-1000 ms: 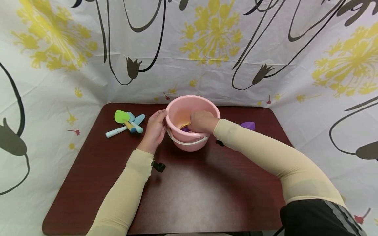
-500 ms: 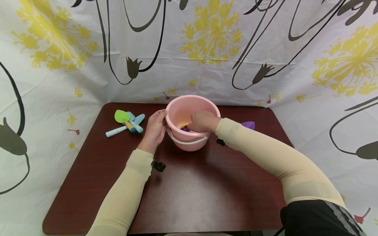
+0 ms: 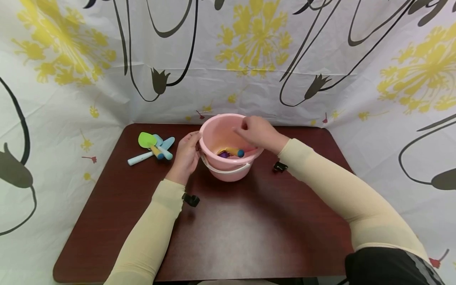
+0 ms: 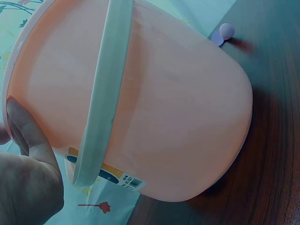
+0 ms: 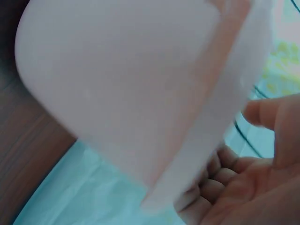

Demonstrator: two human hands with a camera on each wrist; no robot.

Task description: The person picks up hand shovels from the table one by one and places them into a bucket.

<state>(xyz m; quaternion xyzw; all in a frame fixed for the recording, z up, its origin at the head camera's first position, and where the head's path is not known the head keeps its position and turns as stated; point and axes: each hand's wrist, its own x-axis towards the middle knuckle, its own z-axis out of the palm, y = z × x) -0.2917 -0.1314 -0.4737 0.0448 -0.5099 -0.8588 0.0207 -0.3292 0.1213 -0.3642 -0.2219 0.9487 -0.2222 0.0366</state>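
Observation:
The pink bucket [image 3: 229,177] stands upright at the far middle of the table, its white handle [image 4: 106,93] hanging down its side. My left hand [image 3: 185,156] pinches the bucket's left rim between thumb and fingers. Above the right side of the rim is my right hand [image 3: 260,131], which holds nothing. Its fingers are loosely curled and the thumb stands apart in the right wrist view. Inside the bucket lie a yellow handle [image 3: 233,151] with a blue end and a purple piece [image 3: 224,154]. The rest of the contents is hidden.
Several toy shovels lie crossed at the left: a green one [image 3: 146,140] with a yellow handle, and light blue ones [image 3: 140,159]. A purple object [image 4: 227,32] lies beyond the bucket in the left wrist view. Patterned cloth [image 3: 199,95] hangs behind the dark table [image 3: 221,229].
My right hand has risen out of the bucket, up and to the right, uncovering the yellow handle inside. The right arm now covers the purple object in the head view. The left hand stays put.

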